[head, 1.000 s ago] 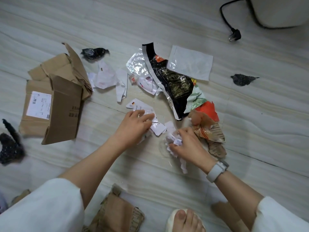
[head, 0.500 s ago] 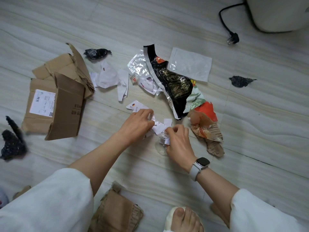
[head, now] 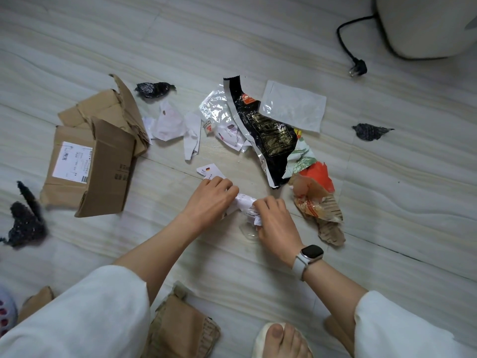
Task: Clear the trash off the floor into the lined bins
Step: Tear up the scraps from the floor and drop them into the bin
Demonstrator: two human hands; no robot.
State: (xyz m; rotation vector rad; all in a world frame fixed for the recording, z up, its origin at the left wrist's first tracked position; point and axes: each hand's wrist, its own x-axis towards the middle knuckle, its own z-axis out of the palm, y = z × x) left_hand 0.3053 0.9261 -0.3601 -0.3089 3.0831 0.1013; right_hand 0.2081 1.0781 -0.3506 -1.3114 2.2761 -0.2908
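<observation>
Trash lies scattered on the pale floor. My left hand (head: 210, 200) and my right hand (head: 275, 222) meet at the middle, both gripping a bunch of crumpled white paper scraps (head: 245, 202) low over the floor. Just beyond them lie a black foil wrapper (head: 265, 133), a clear plastic pouch (head: 293, 108), a silver wrapper (head: 215, 107), a red-and-brown snack bag (head: 316, 200) and more white paper pieces (head: 170, 122). No bin is in view.
A torn cardboard box (head: 93, 166) sits at left. Black crumpled bits lie at far left (head: 24, 223), above the box (head: 152, 89) and at right (head: 369, 131). A black plug and cord (head: 357, 68) lead to a white appliance (head: 426, 24). Brown cardboard (head: 180, 329) lies by my foot (head: 282, 341).
My right hand slid left to meet my left hand, and the loose white scraps have been drawn together into one bunch between them.
</observation>
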